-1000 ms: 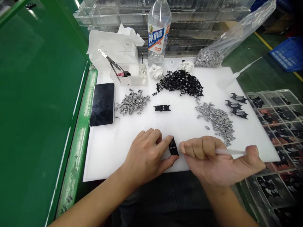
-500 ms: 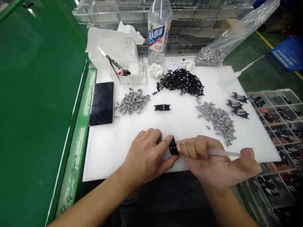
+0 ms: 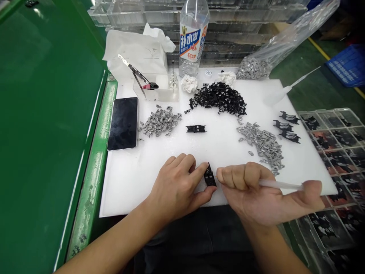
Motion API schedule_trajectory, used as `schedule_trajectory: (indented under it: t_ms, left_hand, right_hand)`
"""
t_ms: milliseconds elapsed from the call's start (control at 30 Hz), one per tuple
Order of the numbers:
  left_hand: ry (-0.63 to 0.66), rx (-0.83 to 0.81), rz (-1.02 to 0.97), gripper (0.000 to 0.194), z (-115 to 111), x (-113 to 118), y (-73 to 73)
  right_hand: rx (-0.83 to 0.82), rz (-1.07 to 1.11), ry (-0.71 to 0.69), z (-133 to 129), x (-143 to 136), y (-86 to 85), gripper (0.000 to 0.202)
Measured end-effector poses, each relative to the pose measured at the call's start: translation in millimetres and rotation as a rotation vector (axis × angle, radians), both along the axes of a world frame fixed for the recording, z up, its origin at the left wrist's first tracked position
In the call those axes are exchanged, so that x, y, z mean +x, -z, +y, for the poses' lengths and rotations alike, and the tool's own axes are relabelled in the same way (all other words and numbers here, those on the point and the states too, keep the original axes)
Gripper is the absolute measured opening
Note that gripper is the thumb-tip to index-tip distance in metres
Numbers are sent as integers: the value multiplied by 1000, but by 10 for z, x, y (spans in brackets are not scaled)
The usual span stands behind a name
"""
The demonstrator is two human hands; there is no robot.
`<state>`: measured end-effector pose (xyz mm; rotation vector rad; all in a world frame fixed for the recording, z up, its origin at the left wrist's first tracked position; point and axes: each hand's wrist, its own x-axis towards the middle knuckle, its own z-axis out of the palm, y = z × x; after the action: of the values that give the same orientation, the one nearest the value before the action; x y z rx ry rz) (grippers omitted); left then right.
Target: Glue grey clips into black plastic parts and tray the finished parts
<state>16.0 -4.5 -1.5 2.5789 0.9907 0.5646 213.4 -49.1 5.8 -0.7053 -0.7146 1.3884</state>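
Observation:
Near the front edge of the white board (image 3: 159, 171), my left hand (image 3: 179, 186) pinches a small black part (image 3: 210, 177) between thumb and index finger. Just right of it, my right hand (image 3: 256, 190) has its fingers curled round a thin translucent stick (image 3: 281, 184), with the thumb near its right end. A narrow gap separates the right fingertips from the part. Another black part (image 3: 196, 129) lies mid-board. Behind it is a pile of small black pieces (image 3: 219, 98). Grey pieces form one pile on the left (image 3: 161, 121) and another on the right (image 3: 262, 146).
A phone (image 3: 123, 123) lies at left, beside a clear box (image 3: 156, 93) with tweezers. A bottle (image 3: 191, 42) and a bag of grey pieces (image 3: 253, 67) stand behind. Several black-and-grey parts (image 3: 288, 125) lie at right, near a compartment tray (image 3: 339, 152).
My right hand has moved slightly right, away from the black part, with the stick still in it. My left hand keeps its pinch on the part.

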Motion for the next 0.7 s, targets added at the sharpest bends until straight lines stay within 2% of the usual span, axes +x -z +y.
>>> schedule_trajectory:
  t_ms: [300, 700]
  left_hand:
    - [3, 15, -2, 50, -3, 0, 1]
    - [1, 12, 8, 50, 4, -3, -1]
  right_hand:
    - [30, -25, -43, 28, -1, 7, 66]
    - [47, -18, -32, 22, 21, 28, 67]
